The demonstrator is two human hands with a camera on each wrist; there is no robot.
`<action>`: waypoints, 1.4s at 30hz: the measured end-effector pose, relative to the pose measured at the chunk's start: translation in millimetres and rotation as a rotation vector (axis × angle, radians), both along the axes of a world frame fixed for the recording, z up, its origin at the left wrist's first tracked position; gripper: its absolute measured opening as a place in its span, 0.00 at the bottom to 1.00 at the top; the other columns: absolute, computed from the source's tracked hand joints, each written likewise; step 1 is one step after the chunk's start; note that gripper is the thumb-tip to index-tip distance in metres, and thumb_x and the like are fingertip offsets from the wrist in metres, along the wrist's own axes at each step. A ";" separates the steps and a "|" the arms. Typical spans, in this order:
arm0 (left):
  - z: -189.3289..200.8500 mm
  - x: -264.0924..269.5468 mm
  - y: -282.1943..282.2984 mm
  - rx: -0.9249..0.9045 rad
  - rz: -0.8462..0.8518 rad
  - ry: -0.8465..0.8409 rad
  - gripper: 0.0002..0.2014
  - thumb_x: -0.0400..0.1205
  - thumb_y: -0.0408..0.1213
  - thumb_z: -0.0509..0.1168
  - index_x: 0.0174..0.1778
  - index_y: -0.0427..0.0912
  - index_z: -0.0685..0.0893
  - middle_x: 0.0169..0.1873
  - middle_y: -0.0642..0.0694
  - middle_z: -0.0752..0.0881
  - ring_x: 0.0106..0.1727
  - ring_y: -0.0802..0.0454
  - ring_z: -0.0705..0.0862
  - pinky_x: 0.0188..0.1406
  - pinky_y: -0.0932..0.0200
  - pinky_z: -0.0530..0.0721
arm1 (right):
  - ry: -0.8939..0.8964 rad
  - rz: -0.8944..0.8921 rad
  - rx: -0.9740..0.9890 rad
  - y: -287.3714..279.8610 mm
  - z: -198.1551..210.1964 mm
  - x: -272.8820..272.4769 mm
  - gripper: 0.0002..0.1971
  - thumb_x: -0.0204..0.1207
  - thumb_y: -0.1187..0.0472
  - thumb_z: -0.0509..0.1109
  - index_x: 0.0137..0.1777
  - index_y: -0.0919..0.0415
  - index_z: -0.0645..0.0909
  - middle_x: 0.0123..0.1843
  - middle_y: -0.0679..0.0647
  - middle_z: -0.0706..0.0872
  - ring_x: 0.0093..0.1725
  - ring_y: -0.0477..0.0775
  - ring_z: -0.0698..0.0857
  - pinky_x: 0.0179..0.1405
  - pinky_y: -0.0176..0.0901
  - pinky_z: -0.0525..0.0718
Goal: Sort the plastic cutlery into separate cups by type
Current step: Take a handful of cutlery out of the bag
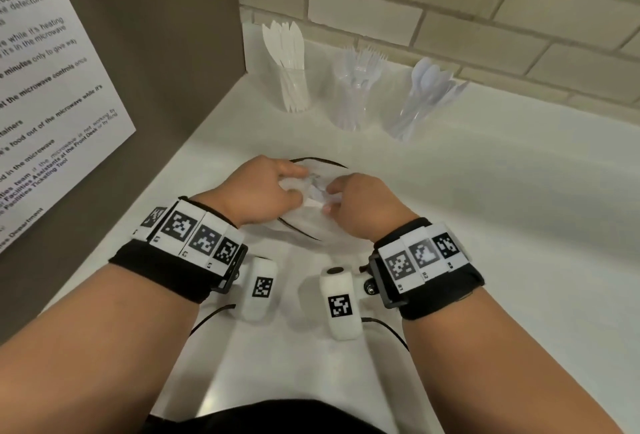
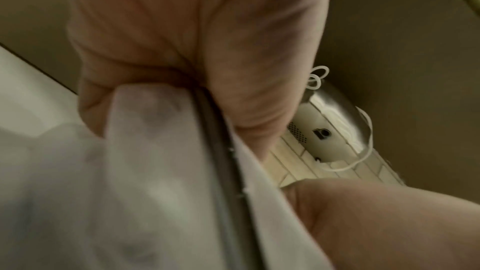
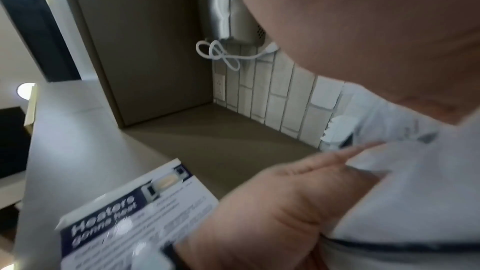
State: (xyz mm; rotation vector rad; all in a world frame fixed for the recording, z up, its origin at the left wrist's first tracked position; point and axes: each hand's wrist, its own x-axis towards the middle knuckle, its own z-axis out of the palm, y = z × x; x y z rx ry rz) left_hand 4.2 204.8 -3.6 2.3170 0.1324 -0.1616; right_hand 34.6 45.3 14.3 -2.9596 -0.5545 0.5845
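Three clear cups stand at the back of the white counter: knives (image 1: 294, 94) on the left, forks (image 1: 353, 104) in the middle, spoons (image 1: 412, 114) on the right. In front of them sits a pale bowl with a dark rim (image 1: 322, 161). Both hands reach into it. My left hand (image 1: 266, 187) curls its fingers round white plastic pieces (image 1: 317, 187). My right hand (image 1: 360, 201) pinches the same heap from the other side. The hands hide which kind of cutlery it is. The left wrist view shows the left hand (image 2: 194, 38) over the bowl rim (image 2: 221, 151), blurred.
A brown panel with a printed notice (image 1: 52, 87) closes off the left side. A pale tiled wall (image 1: 485, 0) runs behind the cups. The white counter (image 1: 502, 225) stretches out to the right of the bowl. A white cable (image 3: 221, 54) hangs in the far corner.
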 end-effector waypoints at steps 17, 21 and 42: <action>-11.2 -15.5 7.4 -0.282 0.214 0.029 0.36 0.74 0.19 0.57 0.75 0.56 0.73 0.61 0.49 0.83 0.52 0.48 0.84 0.41 0.64 0.79 | 0.049 0.004 -0.009 8.4 -19.9 6.6 0.28 0.76 0.46 0.71 0.70 0.60 0.73 0.68 0.56 0.78 0.68 0.60 0.77 0.67 0.55 0.77; -10.5 -18.1 6.6 -0.071 0.156 0.050 0.34 0.76 0.23 0.58 0.78 0.54 0.69 0.69 0.48 0.69 0.57 0.53 0.75 0.54 0.67 0.73 | 0.076 0.056 -0.072 3.6 -11.0 8.3 0.32 0.78 0.40 0.65 0.71 0.66 0.74 0.68 0.59 0.79 0.68 0.58 0.78 0.62 0.43 0.74; -6.3 -24.3 -1.4 0.120 -0.020 0.216 0.44 0.75 0.30 0.62 0.82 0.62 0.49 0.60 0.42 0.69 0.46 0.47 0.77 0.28 0.67 0.73 | 0.118 -0.060 -0.082 15.5 -21.4 11.8 0.30 0.72 0.33 0.67 0.65 0.55 0.75 0.56 0.48 0.79 0.64 0.57 0.78 0.66 0.58 0.70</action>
